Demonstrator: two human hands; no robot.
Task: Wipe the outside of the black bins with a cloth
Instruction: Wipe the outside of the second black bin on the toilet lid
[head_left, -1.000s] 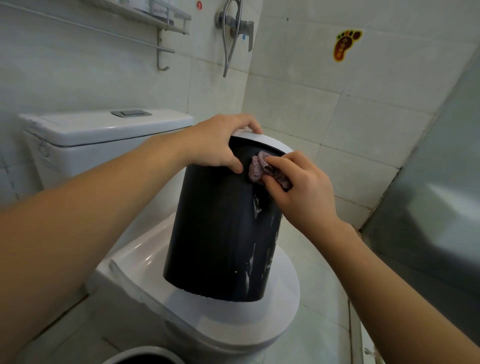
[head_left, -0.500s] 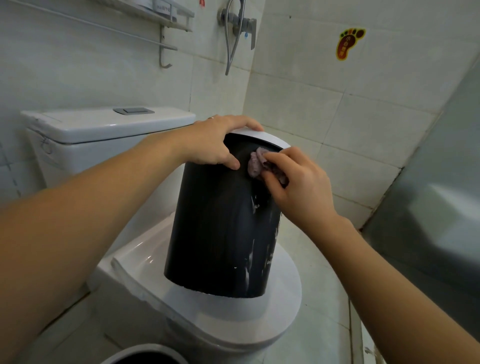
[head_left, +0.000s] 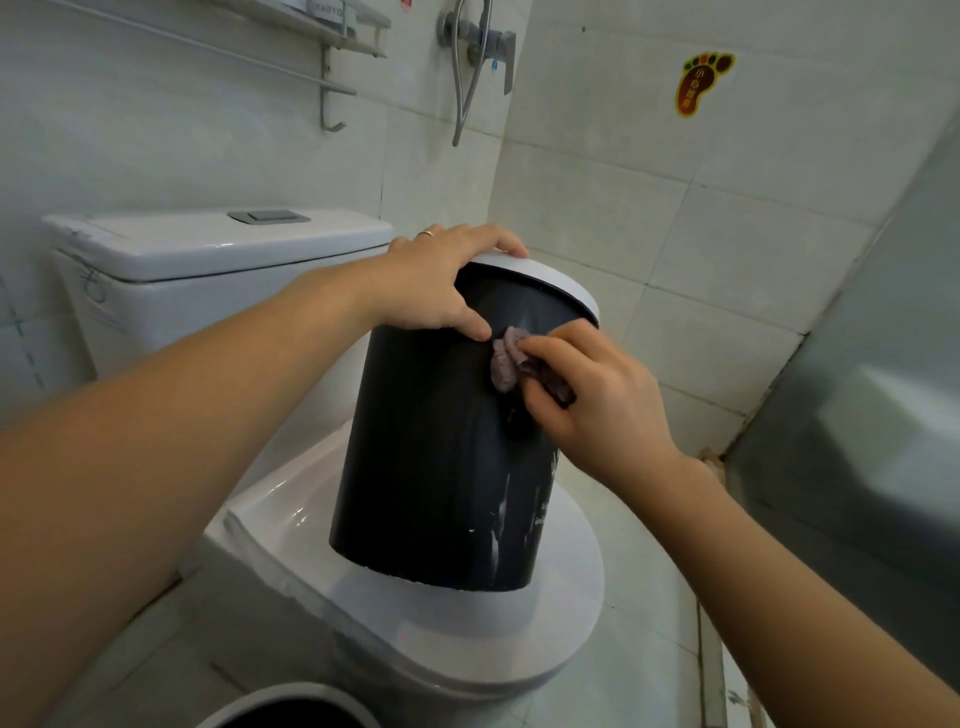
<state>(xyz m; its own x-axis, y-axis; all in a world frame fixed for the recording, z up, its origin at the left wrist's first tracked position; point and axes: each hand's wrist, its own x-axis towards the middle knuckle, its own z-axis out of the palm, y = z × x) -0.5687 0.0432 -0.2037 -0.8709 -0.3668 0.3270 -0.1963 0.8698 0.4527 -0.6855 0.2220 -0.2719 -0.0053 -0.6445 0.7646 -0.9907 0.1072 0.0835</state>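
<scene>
A black bin (head_left: 431, 467) with a white rim stands on the closed toilet lid (head_left: 467, 623), tilted a little to the right. My left hand (head_left: 441, 286) grips its top rim, thumb on the black wall. My right hand (head_left: 597, 400) pinches a small purple-grey cloth (head_left: 506, 364) and presses it against the upper side of the bin, just below the rim. Pale streaks run down the bin's lower right side.
The white cistern (head_left: 208, 260) stands behind on the left. The rim of a second bin (head_left: 291, 709) shows at the bottom edge. A shower hose (head_left: 467, 67) and a shelf (head_left: 332, 31) hang on the tiled wall. A grey panel (head_left: 883, 389) closes off the right.
My right hand has slid the cloth slightly down and to the right across the bin's wall. My left hand keeps its hold on the rim.
</scene>
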